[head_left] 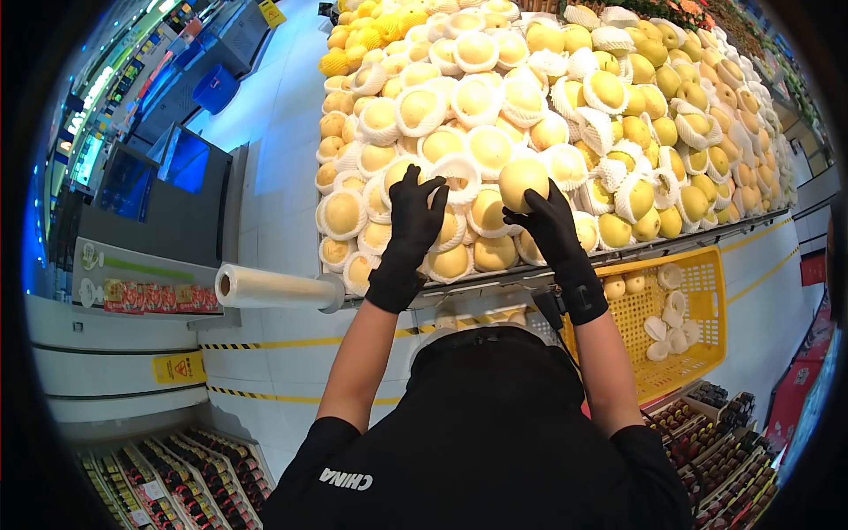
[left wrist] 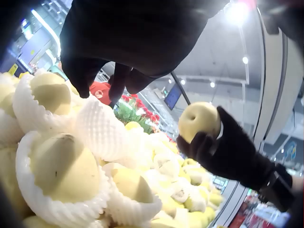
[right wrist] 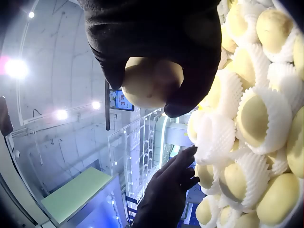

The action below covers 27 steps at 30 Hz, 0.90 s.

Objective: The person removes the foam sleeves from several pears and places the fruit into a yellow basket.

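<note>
Both hands wear black gloves. The right hand grips a bare yellow pear above the front of the pile; in the right wrist view its fingers curl round the pear. The left hand, fingers spread, is over the pears at the left front, beside an empty-looking white foam net. In the left wrist view, the fingers of the left hand hang by a white foam net, and whether they touch it I cannot tell. Netted pears lie below.
The sloping display holds many pears, some netted, some bare. A yellow basket at the right holds a few pears and loose foam nets. A roll of plastic bags sticks out at the display's left front. Low shelves of packaged goods stand at both lower corners.
</note>
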{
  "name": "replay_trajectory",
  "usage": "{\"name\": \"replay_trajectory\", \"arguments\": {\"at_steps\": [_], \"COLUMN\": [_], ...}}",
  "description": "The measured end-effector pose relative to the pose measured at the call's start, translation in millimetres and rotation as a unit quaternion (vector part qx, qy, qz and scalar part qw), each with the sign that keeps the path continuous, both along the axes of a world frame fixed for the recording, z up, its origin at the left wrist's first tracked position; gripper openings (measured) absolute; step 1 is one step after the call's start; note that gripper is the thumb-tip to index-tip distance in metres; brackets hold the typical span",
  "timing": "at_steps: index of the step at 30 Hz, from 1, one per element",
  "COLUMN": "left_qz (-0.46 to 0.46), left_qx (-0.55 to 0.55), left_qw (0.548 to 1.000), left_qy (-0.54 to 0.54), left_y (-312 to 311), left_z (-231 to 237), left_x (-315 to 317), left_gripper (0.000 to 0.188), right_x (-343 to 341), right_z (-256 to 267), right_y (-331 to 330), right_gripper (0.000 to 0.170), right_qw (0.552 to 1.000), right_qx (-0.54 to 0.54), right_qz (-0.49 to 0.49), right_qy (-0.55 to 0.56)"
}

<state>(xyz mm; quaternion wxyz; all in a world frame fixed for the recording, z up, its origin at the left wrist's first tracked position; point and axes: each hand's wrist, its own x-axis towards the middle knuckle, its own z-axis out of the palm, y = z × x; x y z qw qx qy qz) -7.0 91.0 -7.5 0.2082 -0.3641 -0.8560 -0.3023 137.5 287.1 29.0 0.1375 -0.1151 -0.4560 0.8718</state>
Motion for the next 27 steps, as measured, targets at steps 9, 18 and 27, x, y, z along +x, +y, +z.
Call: {"name": "replay_trajectory", "arguments": {"at_steps": [9,18,27], "left_qz": [-0.025,-0.146,-0.255], "left_qx": [0.013,0.100,0.298], "left_qw": [0.998,0.983,0.877], "left_qy": [-0.058,-0.049,-0.278], "left_y": [12,22,20], "left_z": [24,65,72], "left_x": [7,28,29], "left_gripper": [0.045,0.060,0.067], "right_x": [-6,-14,-20], "right_z": [-1,38,28], "right_y": [-15,-54,-39], "right_gripper": [0.067,0.084,0.086], "right_qw": [0.986,0.879,0.792], "right_qx": [0.151,0.453,0.571], "right_qz": [-0.071,-0.144,-0.214], "right_qy": [0.003,0.038,0.041]}}
